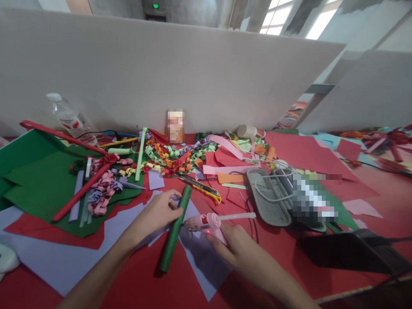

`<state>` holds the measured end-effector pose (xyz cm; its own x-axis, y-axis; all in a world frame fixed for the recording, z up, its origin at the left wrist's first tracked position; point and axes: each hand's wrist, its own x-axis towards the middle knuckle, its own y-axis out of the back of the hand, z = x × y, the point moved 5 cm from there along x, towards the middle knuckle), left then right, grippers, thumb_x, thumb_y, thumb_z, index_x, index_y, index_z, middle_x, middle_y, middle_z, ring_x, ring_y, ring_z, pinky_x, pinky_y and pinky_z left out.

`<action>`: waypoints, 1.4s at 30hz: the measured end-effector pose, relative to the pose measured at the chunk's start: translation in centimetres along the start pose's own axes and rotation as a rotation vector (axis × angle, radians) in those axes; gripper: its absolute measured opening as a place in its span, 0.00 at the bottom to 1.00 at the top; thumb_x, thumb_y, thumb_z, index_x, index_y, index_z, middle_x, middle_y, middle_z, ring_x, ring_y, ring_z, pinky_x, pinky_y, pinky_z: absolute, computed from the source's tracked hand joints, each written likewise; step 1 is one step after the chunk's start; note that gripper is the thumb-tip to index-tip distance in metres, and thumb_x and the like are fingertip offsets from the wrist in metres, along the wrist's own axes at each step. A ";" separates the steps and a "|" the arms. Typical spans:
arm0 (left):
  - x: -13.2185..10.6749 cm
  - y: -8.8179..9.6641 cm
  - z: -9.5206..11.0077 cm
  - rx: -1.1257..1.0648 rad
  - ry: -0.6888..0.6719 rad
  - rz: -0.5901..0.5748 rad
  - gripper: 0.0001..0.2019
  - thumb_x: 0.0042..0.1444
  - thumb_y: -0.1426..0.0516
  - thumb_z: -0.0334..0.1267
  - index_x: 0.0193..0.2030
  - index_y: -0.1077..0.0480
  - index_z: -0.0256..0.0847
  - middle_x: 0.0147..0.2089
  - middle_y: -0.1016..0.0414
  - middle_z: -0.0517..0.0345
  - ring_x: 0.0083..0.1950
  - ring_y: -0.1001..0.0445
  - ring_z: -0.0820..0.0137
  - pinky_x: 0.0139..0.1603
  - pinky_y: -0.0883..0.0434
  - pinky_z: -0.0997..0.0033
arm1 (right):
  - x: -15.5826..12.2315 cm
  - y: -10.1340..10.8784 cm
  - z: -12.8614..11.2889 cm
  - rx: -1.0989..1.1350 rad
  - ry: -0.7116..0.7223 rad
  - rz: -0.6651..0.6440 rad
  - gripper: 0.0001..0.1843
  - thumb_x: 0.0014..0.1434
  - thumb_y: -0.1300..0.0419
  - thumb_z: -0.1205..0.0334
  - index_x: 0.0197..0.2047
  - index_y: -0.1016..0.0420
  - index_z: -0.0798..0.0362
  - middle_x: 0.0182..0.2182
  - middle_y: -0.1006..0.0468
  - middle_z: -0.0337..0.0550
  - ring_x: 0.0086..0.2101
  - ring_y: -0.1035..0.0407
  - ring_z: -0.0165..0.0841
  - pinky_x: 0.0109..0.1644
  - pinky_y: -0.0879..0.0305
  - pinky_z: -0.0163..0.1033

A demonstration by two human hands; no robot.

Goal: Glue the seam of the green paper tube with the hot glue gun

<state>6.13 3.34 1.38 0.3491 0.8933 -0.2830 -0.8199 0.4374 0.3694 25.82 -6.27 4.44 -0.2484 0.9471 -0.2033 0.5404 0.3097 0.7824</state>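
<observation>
The left hand [162,209], thumb and fingers partly curled, holds the green paper tube [174,240] by its upper half, at lower center of the frame. The right hand [236,244] is closed around the pink glue gun [210,221] (red light lit), right of the tube. Nozzle contact cannot be determined. A box cutter [203,187] lies near frame center.

- No wording I can read from here.
- Lit green sign [156,6], beyond the white partition [180,73]: too small for me.
- Clear plastic bottle [64,110]: label [71,123] with red mark, lettering illegible.
- Small upright rectangular item [175,125]: pixelated.
</observation>
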 end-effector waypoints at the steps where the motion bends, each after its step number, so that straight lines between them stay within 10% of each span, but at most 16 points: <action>1: 0.0 0.0 0.0 0.015 -0.017 0.004 0.16 0.48 0.42 0.32 0.46 0.27 0.41 0.24 0.30 0.65 0.24 0.32 0.71 0.23 0.37 0.75 | -0.1 0.0 -0.2 0.001 0.011 -0.011 0.15 0.70 0.51 0.53 0.36 0.29 0.52 0.28 0.25 0.40 0.26 0.33 0.33 0.33 0.44 0.37; 42: 0.1 -0.1 0.0 0.048 -0.040 0.000 0.15 0.50 0.43 0.33 0.46 0.28 0.40 0.24 0.32 0.66 0.23 0.32 0.73 0.23 0.39 0.76 | -1.2 -1.0 0.2 0.006 0.115 -0.071 0.18 0.69 0.47 0.48 0.38 0.26 0.52 0.33 0.22 0.44 0.32 0.30 0.36 0.34 0.41 0.37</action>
<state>6.23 3.38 1.34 0.3682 0.8962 -0.2476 -0.7973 0.4413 0.4117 25.71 -7.66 3.79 -0.3767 0.9069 -0.1889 0.5228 0.3764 0.7648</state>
